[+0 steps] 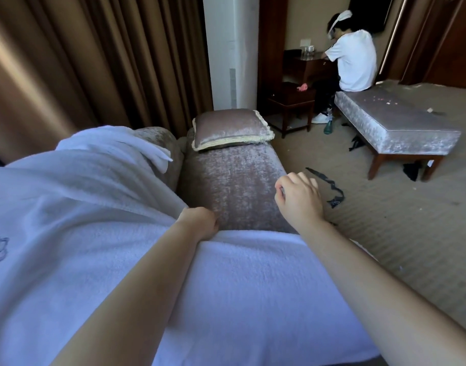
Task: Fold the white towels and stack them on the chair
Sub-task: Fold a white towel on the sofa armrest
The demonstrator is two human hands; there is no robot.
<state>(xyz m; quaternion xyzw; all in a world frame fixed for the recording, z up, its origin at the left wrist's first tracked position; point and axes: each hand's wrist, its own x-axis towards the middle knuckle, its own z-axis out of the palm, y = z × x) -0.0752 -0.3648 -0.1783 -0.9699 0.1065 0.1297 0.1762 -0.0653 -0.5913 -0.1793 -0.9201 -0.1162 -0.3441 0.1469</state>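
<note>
We see one large white towel (253, 281) spread flat and unfolded across the near end of the velvet chair (234, 186), its far edge straight, while a second white towel (99, 159) lies rumpled over the chair's left side.

2 white towels (253, 286) on the chair (234, 186), 1 cushion (230, 129) at its far end, 2 hands (199, 223) over it, 1 bench (395, 120) beyond.

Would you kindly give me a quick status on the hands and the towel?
Left hand gripping white towel edge. Right hand free, curled, over the chair. Cushion at far end.
</note>
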